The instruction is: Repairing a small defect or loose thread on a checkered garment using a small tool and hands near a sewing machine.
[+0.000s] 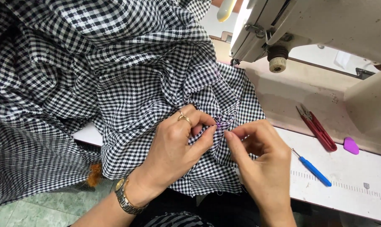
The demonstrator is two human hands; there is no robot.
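Observation:
A large black-and-white checked fabric (115,71) is bunched over the sewing table and spills off its left edge. My left hand (175,147), with a ring and a wristwatch, pinches a fold of the fabric near its lower right part. My right hand (262,159) meets it there, thumb and forefinger closed on the same spot of cloth, where a small purple mark (219,122) shows. The fingertips of both hands nearly touch.
A cream sewing machine (316,29) stands at the upper right. On the white table (350,176) lie red thread snips (318,128), a blue-handled seam ripper (314,169) and a purple chalk piece (350,145). Green floor tiles (39,210) show at lower left.

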